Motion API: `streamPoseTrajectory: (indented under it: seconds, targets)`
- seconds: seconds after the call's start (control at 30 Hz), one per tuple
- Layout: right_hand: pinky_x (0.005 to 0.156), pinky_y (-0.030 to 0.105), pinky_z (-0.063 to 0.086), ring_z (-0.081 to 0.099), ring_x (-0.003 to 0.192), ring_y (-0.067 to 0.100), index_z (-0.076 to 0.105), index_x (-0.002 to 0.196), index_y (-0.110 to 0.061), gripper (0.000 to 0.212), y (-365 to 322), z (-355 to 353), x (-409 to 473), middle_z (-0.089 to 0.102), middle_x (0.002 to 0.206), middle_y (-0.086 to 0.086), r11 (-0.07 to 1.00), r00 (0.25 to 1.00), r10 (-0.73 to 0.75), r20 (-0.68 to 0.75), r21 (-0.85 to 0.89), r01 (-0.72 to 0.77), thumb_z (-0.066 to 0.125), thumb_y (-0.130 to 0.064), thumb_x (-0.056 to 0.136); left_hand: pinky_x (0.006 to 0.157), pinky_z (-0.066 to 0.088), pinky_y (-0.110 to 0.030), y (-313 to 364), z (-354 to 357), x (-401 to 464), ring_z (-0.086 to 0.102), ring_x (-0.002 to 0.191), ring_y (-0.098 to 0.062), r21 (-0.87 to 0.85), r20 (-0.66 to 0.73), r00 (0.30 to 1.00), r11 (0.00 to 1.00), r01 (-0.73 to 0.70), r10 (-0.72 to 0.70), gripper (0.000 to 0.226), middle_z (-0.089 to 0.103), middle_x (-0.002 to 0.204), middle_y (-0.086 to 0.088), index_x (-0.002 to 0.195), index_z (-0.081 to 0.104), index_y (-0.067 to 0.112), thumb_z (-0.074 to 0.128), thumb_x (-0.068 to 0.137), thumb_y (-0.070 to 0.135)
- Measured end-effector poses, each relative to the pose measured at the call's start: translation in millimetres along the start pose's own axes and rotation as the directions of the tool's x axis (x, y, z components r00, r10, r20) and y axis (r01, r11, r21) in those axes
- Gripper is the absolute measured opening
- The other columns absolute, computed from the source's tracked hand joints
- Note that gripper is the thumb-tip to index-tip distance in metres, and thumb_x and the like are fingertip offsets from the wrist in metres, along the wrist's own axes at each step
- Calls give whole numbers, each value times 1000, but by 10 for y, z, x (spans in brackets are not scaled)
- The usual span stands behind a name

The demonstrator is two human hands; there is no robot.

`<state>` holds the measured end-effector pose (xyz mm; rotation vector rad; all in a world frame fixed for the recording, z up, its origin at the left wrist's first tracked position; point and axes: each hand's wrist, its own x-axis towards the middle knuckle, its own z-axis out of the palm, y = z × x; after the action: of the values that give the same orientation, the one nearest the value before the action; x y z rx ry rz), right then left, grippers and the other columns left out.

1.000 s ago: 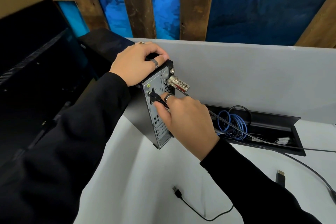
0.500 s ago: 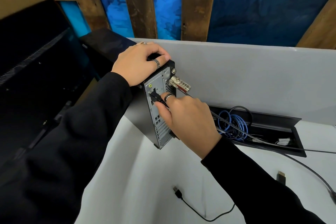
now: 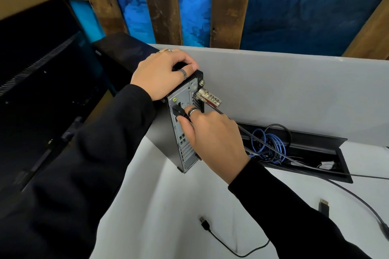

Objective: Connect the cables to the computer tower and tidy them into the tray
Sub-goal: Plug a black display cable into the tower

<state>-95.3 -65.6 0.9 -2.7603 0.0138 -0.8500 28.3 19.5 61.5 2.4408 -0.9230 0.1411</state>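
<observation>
In the head view, a pale grey desk [image 3: 160, 212] is running up to a grey partition [image 3: 273, 90], and behind that partition brown wooden planks [image 3: 160, 2] are standing against a mottled blue wall [image 3: 305, 6]. A dark monitor [image 3: 42, 82] is filling the left side.

One computer tower [image 3: 185, 153] is standing upright near the partition, its rear panel facing the camera. One combination lock [image 3: 208, 98] is hanging from the top of that panel.

Two hands are showing, both in black sleeves. The left hand [image 3: 162, 73] is lying over the top rear corner of the tower, fingers curled round its edge. The right hand [image 3: 212, 134] is pinching one black plug [image 3: 179, 112] between thumb and forefinger and holding it against the upper part of the rear panel; whether the plug is fully seated cannot be told.

One recessed black tray [image 3: 311, 143] is sitting open in the desk just right of the tower, holding a coil of blue cable [image 3: 271, 145] tangled with black cable. Two loose connectors are lying on the desk: one USB plug [image 3: 204, 223] on a black lead near the front, and one flat dark plug [image 3: 324, 207] further right.
</observation>
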Motion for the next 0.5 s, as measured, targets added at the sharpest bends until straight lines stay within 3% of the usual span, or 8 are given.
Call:
streamPoseTrajectory:
  seconds: [0.2, 0.27, 0.33, 0.43, 0.5]
  targets:
    - [40, 15, 14, 52, 31, 25, 65, 74, -14, 20, 6, -49, -13, 50, 37, 0, 1000, 1000, -7, 12, -20, 7, 68, -33, 79, 96, 41, -44, 3, -10, -38, 53, 110, -14, 4, -6, 1000, 1000, -9, 9, 24, 63, 111, 14, 102, 62, 39, 42, 90, 44]
    - [39, 21, 10, 59, 47, 27, 65, 90, -14, 24, 3, -102, -25, 59, 50, 4, 999, 998, -34, 58, -18, 35, 58, -37, 89, 97, 39, -43, -13, -1, -46, 51, 113, -13, 8, -5, 1000, 1000, -5, 5, 22, 62, 114, 14, 104, 62, 40, 43, 94, 38]
    - [40, 28, 15, 62, 69, 30, 58, 109, -16, 34, 35, -131, -43, 66, 71, 7, 997, 989, -27, 144, 70, 17, 38, -41, 97, 99, 38, -43, -24, 8, -68, 50, 115, -14, 5, 1, 1000, 1000, -9, 9, 24, 61, 116, 12, 109, 61, 40, 42, 94, 36]
    - [44, 28, 20, 62, 79, 24, 55, 115, -21, 35, 100, -212, -113, 67, 83, 3, 989, 989, -47, 139, 143, 27, 31, -40, 99, 105, 34, -40, -4, 17, -165, 47, 120, -15, -15, -1, 999, 999, -42, 42, 36, 59, 123, 8, 119, 58, 35, 36, 91, 41]
    - [54, 25, 28, 63, 83, 21, 55, 117, -22, 34, 162, -289, -175, 68, 90, 0, 984, 988, -51, 148, 175, 25, 31, -37, 99, 105, 31, -33, 58, 42, -297, 45, 123, -15, -43, -39, 997, 996, -75, 73, 40, 58, 128, 5, 123, 57, 28, 35, 91, 39]
